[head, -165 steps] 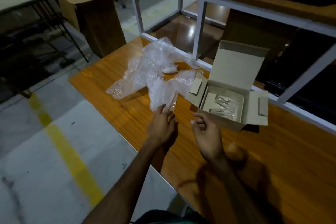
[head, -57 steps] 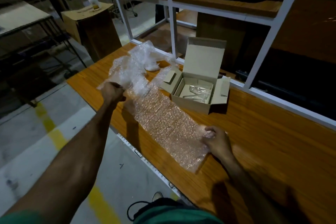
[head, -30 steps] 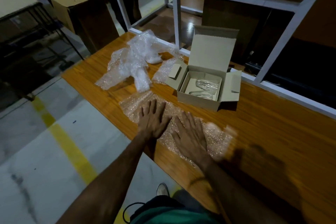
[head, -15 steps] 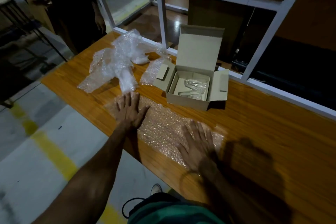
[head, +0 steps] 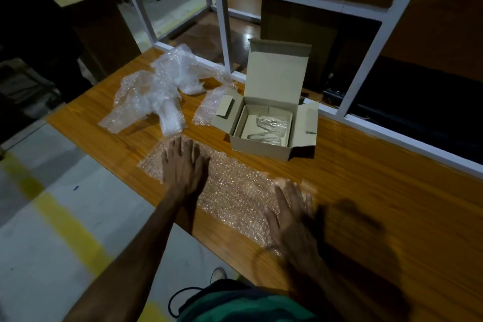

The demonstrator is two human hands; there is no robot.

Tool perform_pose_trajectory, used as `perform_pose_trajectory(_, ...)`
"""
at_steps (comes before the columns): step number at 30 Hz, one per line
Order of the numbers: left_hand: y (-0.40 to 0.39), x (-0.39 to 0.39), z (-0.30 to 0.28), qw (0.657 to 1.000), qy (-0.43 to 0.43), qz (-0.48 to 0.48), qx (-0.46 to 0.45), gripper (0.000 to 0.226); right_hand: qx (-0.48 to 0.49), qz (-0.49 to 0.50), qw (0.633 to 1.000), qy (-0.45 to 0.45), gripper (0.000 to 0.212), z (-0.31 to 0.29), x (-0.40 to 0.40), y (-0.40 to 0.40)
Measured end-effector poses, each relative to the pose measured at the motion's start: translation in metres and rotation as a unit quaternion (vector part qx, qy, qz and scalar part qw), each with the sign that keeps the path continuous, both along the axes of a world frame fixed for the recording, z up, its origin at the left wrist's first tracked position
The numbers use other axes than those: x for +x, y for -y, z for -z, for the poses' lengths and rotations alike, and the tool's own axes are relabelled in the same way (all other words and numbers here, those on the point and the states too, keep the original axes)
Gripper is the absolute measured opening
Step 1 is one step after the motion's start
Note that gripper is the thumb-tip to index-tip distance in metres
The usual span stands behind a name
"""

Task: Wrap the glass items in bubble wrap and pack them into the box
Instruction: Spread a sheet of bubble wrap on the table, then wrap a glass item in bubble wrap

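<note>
A sheet of bubble wrap (head: 235, 191) lies flat on the wooden table (head: 379, 178) near its front edge. My left hand (head: 184, 165) presses flat on the sheet's left end, fingers spread. My right hand (head: 292, 214) lies flat on its right end, fingers apart and blurred. Behind the sheet stands a small cardboard box (head: 264, 148) with its lid up and flaps open. Clear glass items (head: 269, 128) lie inside it.
A crumpled heap of more bubble wrap (head: 154, 91) lies at the table's far left, with a smaller piece (head: 209, 107) beside the box. A white metal rack frame (head: 224, 23) runs along the table's back edge. The floor with a yellow line (head: 70, 230) is at left.
Both hands slid apart over the sheet, flattening it: the left stays near the left end, the right has moved to the right end. The camera shifted slightly.
</note>
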State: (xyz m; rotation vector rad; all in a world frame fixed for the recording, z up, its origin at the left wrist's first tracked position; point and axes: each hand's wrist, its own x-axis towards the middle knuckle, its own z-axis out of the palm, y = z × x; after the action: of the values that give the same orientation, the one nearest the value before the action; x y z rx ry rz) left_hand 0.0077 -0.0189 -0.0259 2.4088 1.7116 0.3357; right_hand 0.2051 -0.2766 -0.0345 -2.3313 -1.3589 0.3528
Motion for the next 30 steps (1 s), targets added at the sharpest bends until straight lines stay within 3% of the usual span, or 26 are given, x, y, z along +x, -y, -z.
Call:
perform_pose_trajectory(5, 0.052, 0.013, -0.007, 0.994, 0.094, 0.054, -0.003, 0.062, 0.122, 0.039, 0.991, -0.045, 0.038, -0.041, 0.015, -0.030)
perform_pose_trajectory(10, 0.085, 0.011, -0.006, 0.987, 0.138, 0.082, 0.000, 0.053, 0.116, 0.123, 0.967, -0.190, 0.024, -0.087, 0.053, -0.101)
perform_pose_trajectory(13, 0.091, 0.008, -0.002, 0.987, 0.129, 0.094, 0.008, 0.050, 0.073, 0.174, 0.968, -0.167, 0.006, -0.091, 0.071, -0.141)
perform_pose_trajectory(15, 0.090, 0.007, -0.001, 0.989, 0.113, 0.092, 0.007, 0.050, 0.040, 0.184, 0.972, -0.140, 0.015, -0.090, 0.076, -0.158)
perform_pose_trajectory(20, 0.086, 0.005, 0.004, 0.991, 0.091, 0.100, -0.009, 0.051, -0.009, 0.207, 0.953, -0.220, 0.021, -0.089, 0.079, -0.175)
perform_pose_trajectory(23, 0.087, 0.005, 0.002, 0.990, 0.095, 0.102, -0.019, 0.053, -0.028, 0.225, 0.941, -0.253, 0.013, -0.091, 0.083, -0.180)
perform_pose_trajectory(28, 0.092, 0.003, -0.003, 0.989, 0.103, 0.103, -0.026, 0.059, 0.040, 0.221, 0.924, -0.308, 0.002, -0.091, 0.079, -0.171)
perform_pose_trajectory(30, 0.093, 0.002, -0.006, 0.989, 0.107, 0.095, -0.029, 0.055, 0.093, 0.216, 0.920, -0.313, 0.010, -0.089, 0.077, -0.166)
